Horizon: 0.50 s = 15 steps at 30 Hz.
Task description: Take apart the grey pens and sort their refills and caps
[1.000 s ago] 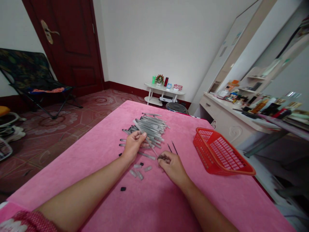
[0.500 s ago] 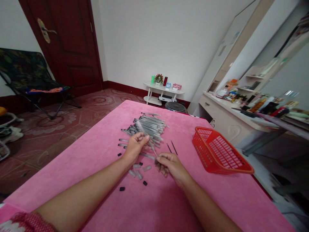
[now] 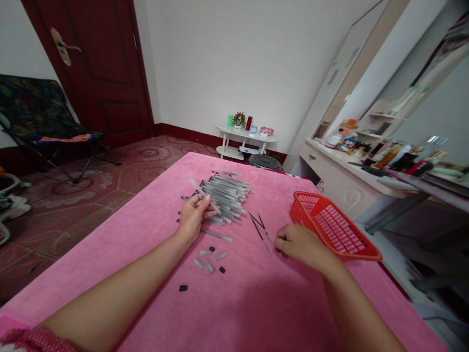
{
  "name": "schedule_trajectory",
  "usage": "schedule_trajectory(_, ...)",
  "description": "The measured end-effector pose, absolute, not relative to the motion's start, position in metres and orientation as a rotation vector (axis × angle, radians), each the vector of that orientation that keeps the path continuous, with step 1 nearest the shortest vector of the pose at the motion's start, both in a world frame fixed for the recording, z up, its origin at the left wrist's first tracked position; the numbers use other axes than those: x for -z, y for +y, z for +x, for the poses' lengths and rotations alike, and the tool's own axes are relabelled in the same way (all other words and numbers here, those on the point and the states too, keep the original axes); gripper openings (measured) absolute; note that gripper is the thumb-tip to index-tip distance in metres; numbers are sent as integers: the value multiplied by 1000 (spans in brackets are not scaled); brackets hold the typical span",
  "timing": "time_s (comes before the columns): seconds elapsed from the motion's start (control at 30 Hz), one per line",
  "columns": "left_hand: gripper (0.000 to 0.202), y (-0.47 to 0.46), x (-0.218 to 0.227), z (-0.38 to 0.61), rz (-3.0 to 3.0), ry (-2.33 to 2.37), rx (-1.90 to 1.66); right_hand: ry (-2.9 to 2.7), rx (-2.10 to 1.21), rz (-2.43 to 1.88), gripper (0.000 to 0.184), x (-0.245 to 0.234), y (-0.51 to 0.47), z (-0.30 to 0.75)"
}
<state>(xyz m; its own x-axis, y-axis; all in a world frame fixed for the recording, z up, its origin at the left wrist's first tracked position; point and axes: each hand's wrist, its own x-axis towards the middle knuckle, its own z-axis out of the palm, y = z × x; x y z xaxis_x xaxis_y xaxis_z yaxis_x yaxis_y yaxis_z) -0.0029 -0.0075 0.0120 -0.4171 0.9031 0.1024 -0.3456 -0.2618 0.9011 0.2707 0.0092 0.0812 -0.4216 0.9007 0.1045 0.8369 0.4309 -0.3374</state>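
from where i stand, the work looks like pens being taken apart on the pink table [image 3: 256, 308]. the left hand [image 3: 193, 216] is closed around a clear pen barrel [image 3: 196, 187], which slants up and away from the thumb over the near edge of the pile of pens [image 3: 227, 195]. the right hand [image 3: 298, 244] rests knuckles-up on the cloth, well apart from the left and just beside the red basket [image 3: 337, 230]. its fingers are curled under, and i cannot tell whether they pinch anything. a few thin black refills [image 3: 257, 222] lie crossed between the pile and that hand. small grey caps [image 3: 208, 261] and black end plugs [image 3: 183, 288] are scattered nearer the person. i'd judge the barrel is between strippings, and the next part would need a fine fingertip pinch on a thin, slippery piece.
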Motion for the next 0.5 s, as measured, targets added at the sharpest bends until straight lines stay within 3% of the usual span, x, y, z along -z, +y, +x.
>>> schedule_trajectory(0.13,32,-17,-18,9,1225,1113,-1549,-2553,-207,-1630,15,-70,11,265)
schedule_trajectory(0.3,28,-30,-25,20,2158,1355,-1211,-2279,-750,-1318,33,-77,8,250)
schedule_trajectory(0.4,45,-34,-26,23,2530,1476,-958,-2035,-1035,-1228,43,-76,5,239)
schedule_trajectory(0.5,53,-35,-24,22,2682,1522,-858,-1966,-1151,-1257,40,-66,4,233)
